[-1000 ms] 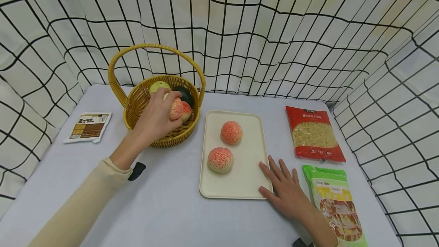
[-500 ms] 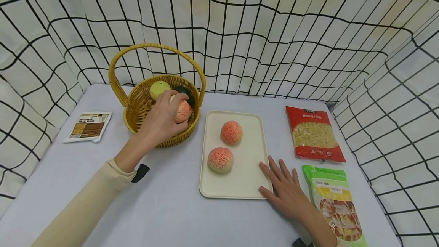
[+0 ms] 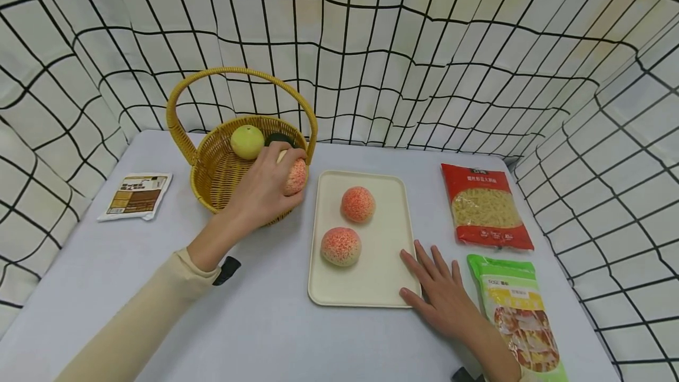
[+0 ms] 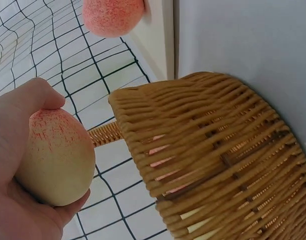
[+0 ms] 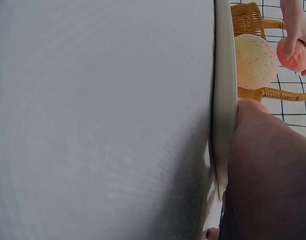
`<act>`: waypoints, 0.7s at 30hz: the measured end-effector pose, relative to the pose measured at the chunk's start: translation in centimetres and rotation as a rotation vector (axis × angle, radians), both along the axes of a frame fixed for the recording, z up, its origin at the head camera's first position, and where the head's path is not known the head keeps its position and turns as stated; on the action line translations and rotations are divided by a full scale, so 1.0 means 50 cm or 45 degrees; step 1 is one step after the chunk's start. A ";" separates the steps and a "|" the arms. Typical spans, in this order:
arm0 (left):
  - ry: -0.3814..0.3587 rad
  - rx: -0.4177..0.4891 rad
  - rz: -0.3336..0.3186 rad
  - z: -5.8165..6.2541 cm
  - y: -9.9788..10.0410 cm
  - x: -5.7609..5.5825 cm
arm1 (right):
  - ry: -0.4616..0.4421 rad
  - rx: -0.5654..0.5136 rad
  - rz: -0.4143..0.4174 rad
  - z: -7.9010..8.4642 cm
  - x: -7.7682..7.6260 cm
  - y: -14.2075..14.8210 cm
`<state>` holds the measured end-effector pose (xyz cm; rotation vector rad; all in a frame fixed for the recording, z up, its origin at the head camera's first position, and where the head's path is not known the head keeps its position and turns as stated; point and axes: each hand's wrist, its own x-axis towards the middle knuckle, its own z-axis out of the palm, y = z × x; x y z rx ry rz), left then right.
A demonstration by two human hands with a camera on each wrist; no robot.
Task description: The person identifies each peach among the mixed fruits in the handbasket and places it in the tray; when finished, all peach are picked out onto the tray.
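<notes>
My left hand (image 3: 265,184) grips a peach (image 3: 297,177) over the right side of the yellow wicker basket (image 3: 208,161). In the left wrist view the thumb and fingers curl round this peach (image 4: 60,160), which stands clear above the basket's rim (image 4: 125,120). A yellow-green round fruit (image 3: 247,142) and a dark green fruit (image 3: 279,138), partly hidden by the hand, lie in the basket. Two more peaches (image 3: 358,204) sit on the left half of a cream tray (image 3: 382,264). My right hand (image 3: 445,302) rests with spread fingers on the tray's lower right edge.
A red bag of pasta (image 3: 487,206) and a green-yellow food bag (image 3: 522,314) lie right of the tray. A small brown-white packet (image 3: 137,196) lies left of the basket. The basket's tall handle (image 3: 239,71) arches over it. Black netting over white cloth (image 3: 361,63) surrounds the table.
My left hand has moved rightward with the peach, from the basket's middle to its right rim, uncovering the yellow-green fruit. The right hand and tray have not moved.
</notes>
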<state>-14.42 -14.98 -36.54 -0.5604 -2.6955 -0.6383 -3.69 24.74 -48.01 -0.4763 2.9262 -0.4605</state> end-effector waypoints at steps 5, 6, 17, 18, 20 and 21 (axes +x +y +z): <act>-0.008 0.006 -0.038 0.003 0.014 0.002 | -0.004 0.001 0.000 -0.001 0.000 0.000; -0.009 0.002 -0.046 0.003 0.017 0.002 | -0.005 -0.001 0.000 -0.001 0.000 0.000; -0.012 0.000 -0.120 0.002 0.058 -0.001 | -0.018 -0.012 0.003 0.000 -0.002 0.002; -0.013 0.001 -0.124 0.002 0.061 -0.001 | -0.017 -0.013 0.003 0.000 -0.002 0.002; -0.014 0.008 -0.137 0.002 0.069 -0.002 | -0.011 -0.011 0.005 0.000 -0.002 0.002; -0.012 0.006 -0.142 0.001 0.073 -0.003 | -0.010 -0.011 0.006 0.000 -0.002 0.003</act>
